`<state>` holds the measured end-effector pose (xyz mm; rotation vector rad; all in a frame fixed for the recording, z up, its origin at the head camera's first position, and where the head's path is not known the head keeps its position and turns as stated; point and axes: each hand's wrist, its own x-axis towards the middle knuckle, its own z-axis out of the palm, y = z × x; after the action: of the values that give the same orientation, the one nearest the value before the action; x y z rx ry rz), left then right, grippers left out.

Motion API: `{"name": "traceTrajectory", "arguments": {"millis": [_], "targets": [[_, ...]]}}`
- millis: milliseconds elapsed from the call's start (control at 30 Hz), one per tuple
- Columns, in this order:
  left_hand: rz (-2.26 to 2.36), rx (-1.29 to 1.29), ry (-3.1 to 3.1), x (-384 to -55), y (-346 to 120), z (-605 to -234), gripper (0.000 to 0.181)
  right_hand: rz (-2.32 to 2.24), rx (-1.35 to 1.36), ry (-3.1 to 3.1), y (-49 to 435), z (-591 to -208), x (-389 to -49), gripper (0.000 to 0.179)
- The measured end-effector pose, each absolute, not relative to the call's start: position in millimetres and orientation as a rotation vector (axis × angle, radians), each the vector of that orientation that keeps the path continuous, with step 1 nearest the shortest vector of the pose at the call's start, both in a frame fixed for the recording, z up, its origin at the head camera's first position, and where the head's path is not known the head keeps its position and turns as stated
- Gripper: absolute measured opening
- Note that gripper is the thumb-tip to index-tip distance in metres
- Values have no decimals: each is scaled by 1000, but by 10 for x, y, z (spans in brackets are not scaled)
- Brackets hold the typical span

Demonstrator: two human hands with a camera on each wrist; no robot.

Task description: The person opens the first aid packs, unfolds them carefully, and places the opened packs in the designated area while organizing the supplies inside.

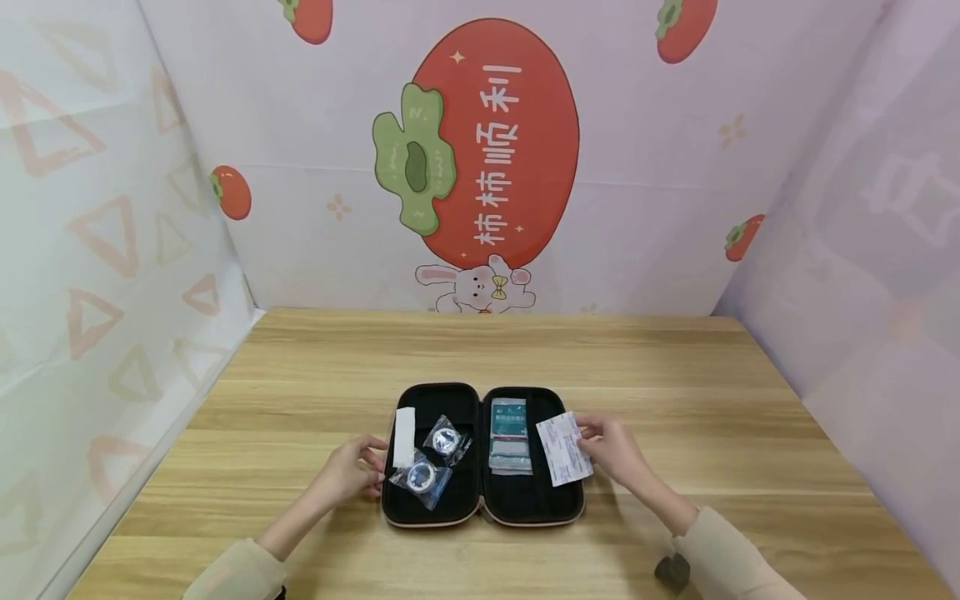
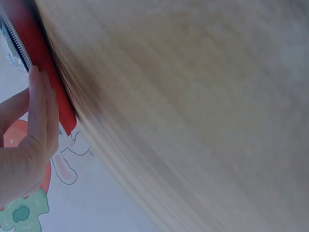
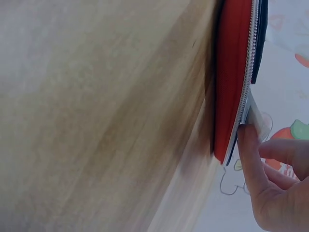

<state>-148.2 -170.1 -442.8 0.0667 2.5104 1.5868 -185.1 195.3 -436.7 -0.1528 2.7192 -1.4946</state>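
A pale printed backdrop [image 1: 645,208] with a big red persimmon fills the upper part of the head view. Below it spreads the wood-grained table [image 1: 675,367]. The zippered case [image 1: 450,510] lies open on the table in the lower middle of the frame, black inside; the wrist views show its red outer side. Beige sleeves [image 1: 738,558] enter at the lower left and lower right corners.

The left hand [image 1: 352,468] is just left of the case, its fingers loosely bent and resting against the case's outer side near the zip. The right hand [image 1: 611,447], at the case's right edge, pinches a printed white packet [image 1: 562,454] between thumb and fingers. That packet slants over the right half of the case and its right rim, directly left of the right hand.

To its left, teal packets [image 1: 511,421] lie stacked in the right half, near the hinge. In the left half, a white strip [image 1: 403,437] stands lengthwise along the left side, close to the left hand. Smallest are two clear-wrapped round items [image 1: 421,477], one near the middle, one lower left.
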Motion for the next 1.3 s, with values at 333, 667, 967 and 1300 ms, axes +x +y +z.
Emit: {"name": "traceTrajectory", "arguments": {"millis": [333,667,967,1300], "targets": [[1581,66,2505,-1484,-1708,-4442,40,-1499,-102,2710,1886,-4390,-1805,27],[1576,48,2518,-1477,-1691,-4422,40,-1583,-20,2586,1888,-4426,-1793,26],[1583,51,2521,-1477,-1689,-4430,39,-1624,-60,2457,1924,-4424,-1777,27],[1582,38,2525,-1471,-1684,-4424,39,-1611,-92,2384,1942,-4429,-1767,29]]}}
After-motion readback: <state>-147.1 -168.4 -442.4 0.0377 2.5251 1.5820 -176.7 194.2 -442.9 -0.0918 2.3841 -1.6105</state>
